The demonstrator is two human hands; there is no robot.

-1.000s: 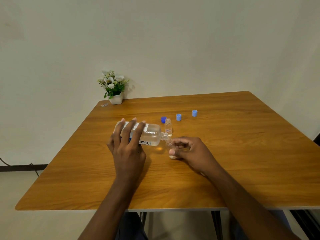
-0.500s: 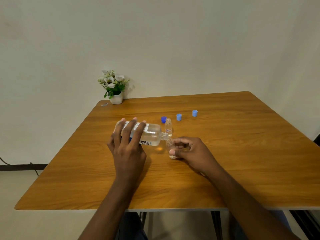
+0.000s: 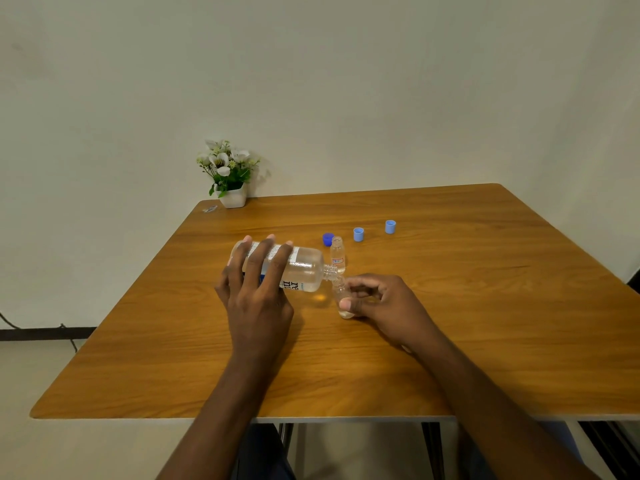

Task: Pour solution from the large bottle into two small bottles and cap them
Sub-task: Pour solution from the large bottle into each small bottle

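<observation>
My left hand (image 3: 258, 289) grips the large clear bottle (image 3: 304, 268), tipped almost on its side, its open neck pointing right. The neck sits over the mouth of a small clear bottle (image 3: 341, 299) that my right hand (image 3: 384, 306) steadies on the wooden table (image 3: 485, 306); a little liquid shows at its bottom. A second small bottle (image 3: 337, 254) stands upright and uncapped just behind the neck. A dark blue cap (image 3: 327, 239) and two light blue caps (image 3: 358, 234) (image 3: 390, 226) lie further back.
A small white pot of white flowers (image 3: 228, 174) stands at the table's far left corner, with a small flat scrap (image 3: 210, 209) beside it. A pale wall rises right behind the table. The near table edge runs below my forearms.
</observation>
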